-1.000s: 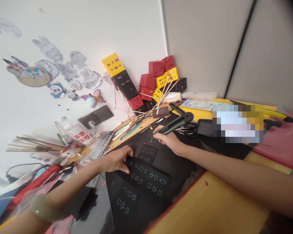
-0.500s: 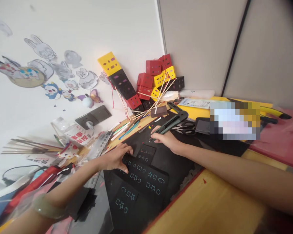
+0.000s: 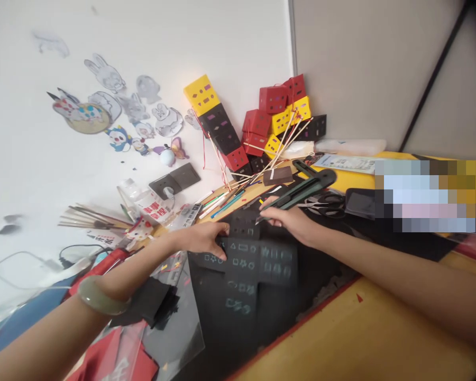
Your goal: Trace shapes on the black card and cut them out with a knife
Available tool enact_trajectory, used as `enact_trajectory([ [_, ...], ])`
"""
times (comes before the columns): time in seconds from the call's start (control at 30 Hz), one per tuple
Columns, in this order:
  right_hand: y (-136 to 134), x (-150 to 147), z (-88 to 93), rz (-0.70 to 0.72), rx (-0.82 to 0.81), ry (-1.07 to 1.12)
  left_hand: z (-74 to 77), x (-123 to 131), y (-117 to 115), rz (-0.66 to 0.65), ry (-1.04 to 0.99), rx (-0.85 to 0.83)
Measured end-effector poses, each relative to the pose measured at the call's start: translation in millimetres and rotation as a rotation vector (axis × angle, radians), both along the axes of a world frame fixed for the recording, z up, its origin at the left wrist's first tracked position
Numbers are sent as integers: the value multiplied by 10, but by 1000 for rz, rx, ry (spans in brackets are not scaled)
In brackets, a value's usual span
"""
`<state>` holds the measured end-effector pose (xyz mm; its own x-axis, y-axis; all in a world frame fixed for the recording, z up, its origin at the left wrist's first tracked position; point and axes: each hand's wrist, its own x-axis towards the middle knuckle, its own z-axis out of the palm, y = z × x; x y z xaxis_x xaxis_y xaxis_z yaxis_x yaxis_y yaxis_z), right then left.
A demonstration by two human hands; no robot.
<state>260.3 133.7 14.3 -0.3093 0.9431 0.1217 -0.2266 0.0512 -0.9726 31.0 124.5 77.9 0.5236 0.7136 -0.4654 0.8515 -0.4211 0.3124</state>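
In my right hand (image 3: 291, 225) is a large grey-green utility knife (image 3: 301, 190), held like a pen, its tip low over the top flap of a black cross-shaped paper (image 3: 241, 272). The paper carries rows of pale outlined squares, stars and ovals; its right and lower flaps are blurred. My left hand (image 3: 206, 238) lies at the paper's left side, thumb and fingers spread apart and touching it. Beneath the paper is a dark mat (image 3: 277, 317).
Scissors (image 3: 325, 203) and a dark box (image 3: 360, 203) lie right of the knife. Pens (image 3: 226, 203) and sticks (image 3: 280, 151) are behind. Stacked coloured paper boxes (image 3: 222, 127) lean on the wall. Black scraps (image 3: 146, 301) and a bottle (image 3: 150, 203) stand left.
The black paper has turned on the mat, its arms now running more upright in view. The view has swung left. The knife stays in my right hand, closer to the top flap.
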Motion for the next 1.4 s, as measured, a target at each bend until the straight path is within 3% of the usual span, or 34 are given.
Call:
enact_trajectory([
  [0.1, 112, 154, 187, -124, 54, 98, 273, 33, -78, 99, -201, -151],
  [0.2, 173, 334, 424, -267, 118, 173, 316, 105, -311, 400, -436, -197],
  [0.33, 131, 402, 576, -343, 259, 106, -47, 255, -763, 921, -687, -408],
  [0.43, 31, 249, 507, -207, 293, -81, -339, 281, -987, 1019, -503, -385],
  [0.47, -5, 170, 467, -147, 300, -162, -390, 261, -1021, 993, -438, -383],
  [0.53, -67, -4, 386, -23, 312, -312, -410, 197, -1046, 815, -223, -267],
  [0.6, -100, -177, 315, 83, 313, -416, -354, 129, -1045, 577, 65, 23],
  [0.67, -102, -338, 254, 166, 284, -461, -289, 83, -1055, 427, 280, 315],
  [0.77, -65, -546, 154, 274, 268, -456, -288, 60, -1117, 314, 292, 496],
  [0.87, -11, -691, 32, 363, 360, -486, -422, 68, -1198, 198, 151, 557],
  [1.07, 84, -759, -158, 382, 499, -540, -685, 75, -1246, 148, 227, 655],
  [1.4, 70, -767, -171, 375, 571, -667, -686, 54, -1222, 121, 237, 665],
])
